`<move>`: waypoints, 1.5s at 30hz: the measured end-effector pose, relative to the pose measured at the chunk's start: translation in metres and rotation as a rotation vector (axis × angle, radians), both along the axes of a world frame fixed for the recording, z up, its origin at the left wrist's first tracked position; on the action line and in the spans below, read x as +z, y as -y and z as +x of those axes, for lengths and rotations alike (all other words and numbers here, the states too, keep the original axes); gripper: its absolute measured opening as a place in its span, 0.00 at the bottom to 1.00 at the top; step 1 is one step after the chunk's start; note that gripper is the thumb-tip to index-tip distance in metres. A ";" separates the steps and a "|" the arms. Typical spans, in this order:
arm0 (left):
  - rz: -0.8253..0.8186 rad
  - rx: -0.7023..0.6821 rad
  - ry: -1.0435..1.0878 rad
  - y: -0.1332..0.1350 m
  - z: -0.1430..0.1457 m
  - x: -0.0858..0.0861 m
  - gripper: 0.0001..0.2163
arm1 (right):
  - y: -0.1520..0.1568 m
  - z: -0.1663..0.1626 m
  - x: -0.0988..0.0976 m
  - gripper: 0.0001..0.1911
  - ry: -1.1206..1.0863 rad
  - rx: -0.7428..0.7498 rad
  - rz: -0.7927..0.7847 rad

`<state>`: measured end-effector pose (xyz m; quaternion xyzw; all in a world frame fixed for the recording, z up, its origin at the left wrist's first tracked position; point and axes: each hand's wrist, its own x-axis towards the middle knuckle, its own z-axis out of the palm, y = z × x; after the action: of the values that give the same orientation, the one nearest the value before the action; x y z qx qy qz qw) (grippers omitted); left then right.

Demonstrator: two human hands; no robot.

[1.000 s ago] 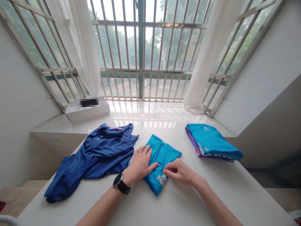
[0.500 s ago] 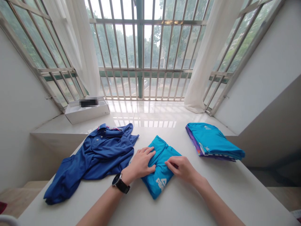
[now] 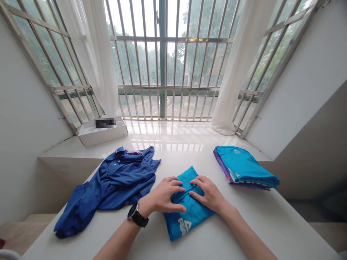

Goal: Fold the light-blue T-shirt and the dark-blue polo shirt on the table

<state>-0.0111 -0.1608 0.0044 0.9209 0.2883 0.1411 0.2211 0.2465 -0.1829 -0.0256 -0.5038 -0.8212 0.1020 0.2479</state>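
A folded turquoise shirt (image 3: 189, 213) with a white logo lies on the white table (image 3: 260, 224) in front of me. My left hand (image 3: 165, 196), with a black watch on its wrist, rests flat on the shirt's left part, fingers spread. My right hand (image 3: 207, 193) lies flat on its upper right part, fingers stretched toward the left hand. Both hands press down on the cloth and grip nothing.
A crumpled dark blue polo shirt (image 3: 114, 184) lies to the left on the table. A stack of folded shirts (image 3: 244, 168), turquoise on top, sits at the right. A white box (image 3: 103, 131) stands on the window sill before barred windows and white curtains.
Both hands slid together onto the upper part of the folded turquoise shirt. The shirt turned slightly, its logo end now nearer me. The camera view tilted a little.
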 end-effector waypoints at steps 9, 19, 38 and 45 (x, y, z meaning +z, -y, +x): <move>0.144 0.135 -0.062 -0.005 -0.006 -0.003 0.32 | -0.004 0.006 -0.003 0.14 0.006 -0.141 0.011; 0.103 0.229 0.081 -0.015 -0.011 -0.010 0.13 | -0.005 0.016 0.001 0.11 -0.037 -0.068 0.087; -0.031 0.184 0.158 -0.023 -0.023 -0.010 0.11 | -0.005 0.019 0.000 0.10 -0.148 0.016 0.006; -0.010 0.172 0.122 -0.024 -0.025 -0.007 0.14 | -0.007 0.020 -0.003 0.09 -0.170 0.011 -0.012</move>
<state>-0.0356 -0.1370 -0.0031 0.8813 0.3532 0.2140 0.2297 0.2662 -0.1756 -0.0288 -0.4904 -0.7992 0.1509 0.3131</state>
